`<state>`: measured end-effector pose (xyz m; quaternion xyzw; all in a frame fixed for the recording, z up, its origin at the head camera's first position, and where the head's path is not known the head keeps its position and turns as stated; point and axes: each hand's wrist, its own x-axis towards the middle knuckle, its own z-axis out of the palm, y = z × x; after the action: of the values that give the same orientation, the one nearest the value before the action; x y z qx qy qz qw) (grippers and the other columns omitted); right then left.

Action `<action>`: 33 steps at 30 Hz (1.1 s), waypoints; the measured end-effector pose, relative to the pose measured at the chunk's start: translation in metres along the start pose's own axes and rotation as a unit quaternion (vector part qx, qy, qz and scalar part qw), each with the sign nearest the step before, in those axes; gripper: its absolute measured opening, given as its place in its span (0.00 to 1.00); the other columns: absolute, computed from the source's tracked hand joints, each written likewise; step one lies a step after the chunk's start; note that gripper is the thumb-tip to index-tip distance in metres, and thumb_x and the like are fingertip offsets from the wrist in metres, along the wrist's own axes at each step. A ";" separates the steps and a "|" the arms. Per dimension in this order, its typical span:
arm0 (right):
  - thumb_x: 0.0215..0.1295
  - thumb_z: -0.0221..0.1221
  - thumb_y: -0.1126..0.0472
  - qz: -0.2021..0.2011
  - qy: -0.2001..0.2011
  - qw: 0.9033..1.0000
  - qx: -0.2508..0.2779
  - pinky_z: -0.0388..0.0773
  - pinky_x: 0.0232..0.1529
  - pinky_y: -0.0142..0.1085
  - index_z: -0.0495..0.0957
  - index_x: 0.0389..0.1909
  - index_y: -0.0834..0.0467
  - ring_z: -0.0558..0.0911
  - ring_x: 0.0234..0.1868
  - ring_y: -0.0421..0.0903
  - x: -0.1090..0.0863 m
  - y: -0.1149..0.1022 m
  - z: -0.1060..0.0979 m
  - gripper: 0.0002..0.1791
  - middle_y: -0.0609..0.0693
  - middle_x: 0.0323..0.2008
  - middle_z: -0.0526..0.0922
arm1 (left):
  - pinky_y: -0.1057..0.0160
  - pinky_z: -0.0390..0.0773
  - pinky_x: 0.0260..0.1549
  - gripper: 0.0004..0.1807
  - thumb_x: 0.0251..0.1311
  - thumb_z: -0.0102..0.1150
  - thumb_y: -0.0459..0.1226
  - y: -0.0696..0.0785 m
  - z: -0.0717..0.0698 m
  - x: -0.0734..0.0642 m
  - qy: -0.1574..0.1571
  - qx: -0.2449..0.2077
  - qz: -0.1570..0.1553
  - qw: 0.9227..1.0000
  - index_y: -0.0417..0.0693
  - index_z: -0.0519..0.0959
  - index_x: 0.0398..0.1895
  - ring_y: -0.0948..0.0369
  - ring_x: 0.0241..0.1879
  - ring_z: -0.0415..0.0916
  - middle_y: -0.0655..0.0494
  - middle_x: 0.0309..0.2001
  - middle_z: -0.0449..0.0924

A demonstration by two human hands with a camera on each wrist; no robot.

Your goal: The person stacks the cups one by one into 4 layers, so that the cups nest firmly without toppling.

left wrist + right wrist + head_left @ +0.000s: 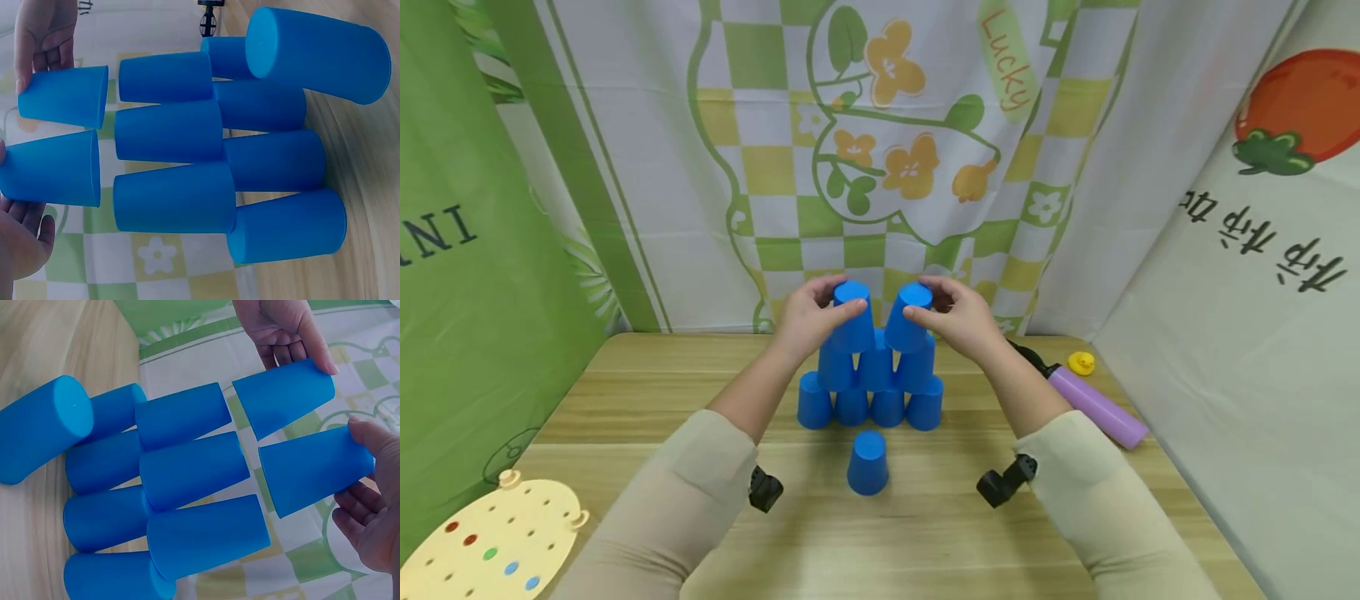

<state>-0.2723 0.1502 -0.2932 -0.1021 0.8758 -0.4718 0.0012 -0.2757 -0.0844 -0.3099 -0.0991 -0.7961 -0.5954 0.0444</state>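
My left hand (805, 321) holds an upside-down blue cup (853, 321) between thumb and fingers, above the left part of a cup stack. A matching blue cup (907, 321) is pinched in my right hand (961, 321), beside the first. Both wrist views show a gap between these held cups and the row beneath. That row has three upside-down cups (194, 469), resting on a bottom row of several more (814, 402). In front of the stack, one single blue cup (868, 465) stands upside down on the wooden table (925, 542).
A purple cylinder with a black end (1097, 408) lies at the table's right, with a yellow toy duck (1081, 362) behind it. A cream board with coloured dots (493, 533) sits at the front left. Behind the stack hangs a patterned curtain (865, 208).
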 end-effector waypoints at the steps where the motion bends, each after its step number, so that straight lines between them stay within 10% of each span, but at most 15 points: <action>1: 0.64 0.64 0.47 0.002 0.000 1.000 0.001 0.76 0.60 0.49 0.65 0.71 0.52 0.74 0.64 0.55 0.003 0.000 0.001 0.36 0.56 0.64 0.74 | 0.49 0.69 0.67 0.34 0.59 0.67 0.47 -0.001 0.001 0.002 0.001 0.001 0.000 1.000 0.45 0.70 0.67 0.50 0.70 0.66 0.46 0.67 0.72; 33: 0.65 0.62 0.45 0.001 0.009 0.999 -0.032 0.75 0.61 0.52 0.62 0.73 0.50 0.74 0.63 0.55 0.017 0.009 0.014 0.38 0.56 0.63 0.75 | 0.48 0.70 0.66 0.37 0.61 0.64 0.50 -0.010 0.010 0.018 -0.016 0.040 -0.009 0.999 0.49 0.65 0.72 0.49 0.69 0.66 0.47 0.68 0.70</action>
<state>-0.2894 0.1408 -0.3068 -0.0967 0.8906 -0.4443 -0.0099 -0.2948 -0.0760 -0.3189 -0.0996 -0.8210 -0.5614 0.0304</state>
